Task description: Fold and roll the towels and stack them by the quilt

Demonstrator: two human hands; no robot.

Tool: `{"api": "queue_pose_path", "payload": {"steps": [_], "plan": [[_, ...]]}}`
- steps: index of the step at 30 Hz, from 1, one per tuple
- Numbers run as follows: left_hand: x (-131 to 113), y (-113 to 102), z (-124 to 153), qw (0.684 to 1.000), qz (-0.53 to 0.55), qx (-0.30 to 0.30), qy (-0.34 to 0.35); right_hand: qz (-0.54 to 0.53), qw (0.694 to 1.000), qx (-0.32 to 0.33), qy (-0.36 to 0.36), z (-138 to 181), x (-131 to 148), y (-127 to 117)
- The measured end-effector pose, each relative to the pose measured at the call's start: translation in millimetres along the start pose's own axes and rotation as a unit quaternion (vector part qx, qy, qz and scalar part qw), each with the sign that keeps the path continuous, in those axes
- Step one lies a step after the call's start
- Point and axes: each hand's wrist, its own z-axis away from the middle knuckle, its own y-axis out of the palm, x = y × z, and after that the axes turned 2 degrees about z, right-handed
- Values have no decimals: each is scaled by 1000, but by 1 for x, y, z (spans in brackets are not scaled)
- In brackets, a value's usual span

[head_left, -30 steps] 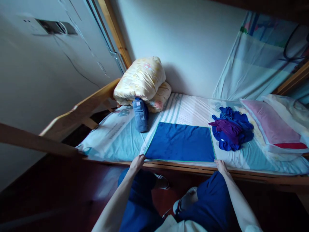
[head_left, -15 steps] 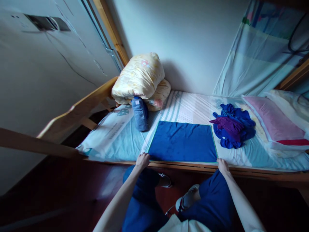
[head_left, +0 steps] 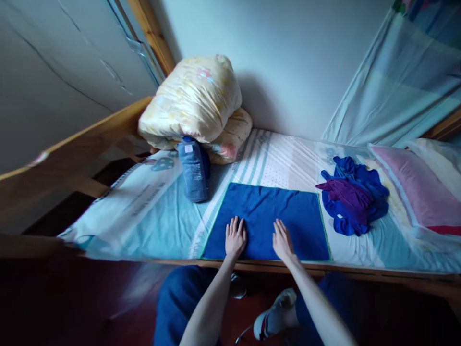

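A blue towel (head_left: 262, 206) with a thin green edge lies spread near the front of the bed, with a few creases along its far side. My left hand (head_left: 236, 237) rests palm down on its left half, fingers stretched out. To the right, my right hand (head_left: 283, 239) is on or just over the middle of the towel, fingers extended and holding nothing. A crumpled heap of blue and purple cloths (head_left: 355, 194) lies right of the towel. Left of it, a folded blue-grey cloth bundle (head_left: 192, 170) leans by the quilt.
A folded cream quilt (head_left: 196, 101) is piled at the back left against the wall. A pink pillow (head_left: 414, 187) lies at the right end. The wooden bed rail (head_left: 90, 134) rises on the left, and a pale curtain (head_left: 389, 96) hangs at the back right.
Both hands have let go of the towel's near corners and moved inward onto its surface, fingers now straightened. The view has come a little closer to the bed.
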Motion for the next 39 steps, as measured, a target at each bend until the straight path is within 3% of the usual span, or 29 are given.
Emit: {"api": "queue_pose_path", "payload": {"steps": [5,9,17,32,39], "plan": [[8,10,8,1000,6,-22,-13,-98,994,9,-45,-28,47,78],[8,6,7,999,20,4,-39,-110,992,7,-64,-29,48,92],[3,-2,5,997,7,38,-61,-88,993,4,-73,-19,-6,51],[-2,-6,5,998,-6,34,-54,67,992,-70,85,39,-165,-41],[-2,-5,4,998,12,31,-60,131,973,-99,163,55,-206,-66]]}}
